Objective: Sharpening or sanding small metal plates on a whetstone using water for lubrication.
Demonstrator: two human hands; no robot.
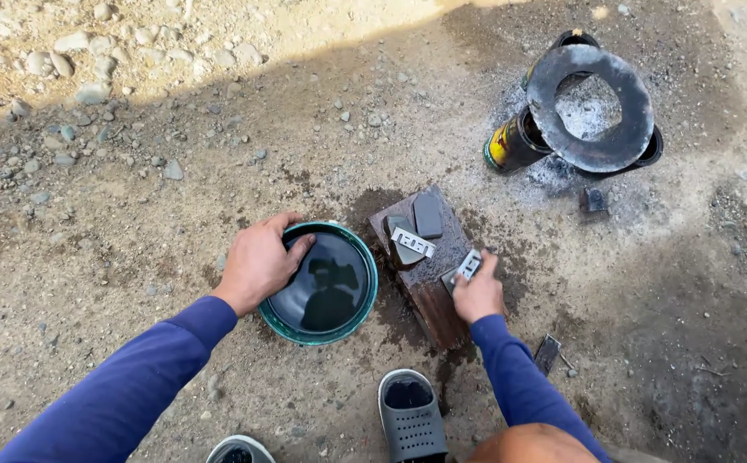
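My left hand (258,261) rests on the rim of a teal round bowl (365,296) of dark water, fingertips dipping over the edge. My right hand (479,291) grips a small grey metal piece (468,265) and presses it onto a wet reddish-brown block (429,287) lying on the dirt. On the block's far end lie a dark flat stone (427,214) and another small grey piece with pale marks (410,243). Both arms wear blue sleeves.
A charcoal stove made of tins with a black ring top (590,107) stands at the upper right, ash around it. A small dark object (594,201) lies below it, another (547,353) by my right arm. Grey sandals (411,416) at bottom. Pebbles at upper left.
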